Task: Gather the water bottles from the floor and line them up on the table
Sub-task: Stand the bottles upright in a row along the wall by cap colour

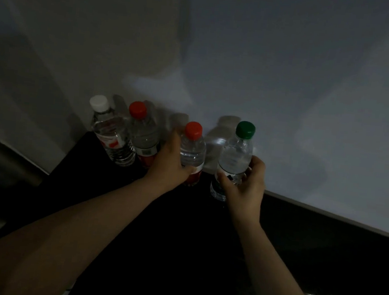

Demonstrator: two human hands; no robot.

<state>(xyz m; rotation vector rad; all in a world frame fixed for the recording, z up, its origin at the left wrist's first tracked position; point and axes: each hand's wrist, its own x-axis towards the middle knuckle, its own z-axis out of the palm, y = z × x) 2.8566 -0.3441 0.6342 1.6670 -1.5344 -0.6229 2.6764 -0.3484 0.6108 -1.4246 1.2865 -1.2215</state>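
Arms outstretched, left hand [169,168] curls its grip round the nearer red-capped bottle [192,147], right hand [248,187] round the green-capped bottle [236,154].

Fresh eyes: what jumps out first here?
Coloured caps in the dim light: four water bottles in a row at the back edge of the dark table, against the pale wall. The white-capped bottle and left red-capped bottle stand free at left. The left hand holds the other red-capped bottle; the right hand holds the green-capped bottle at the right end.
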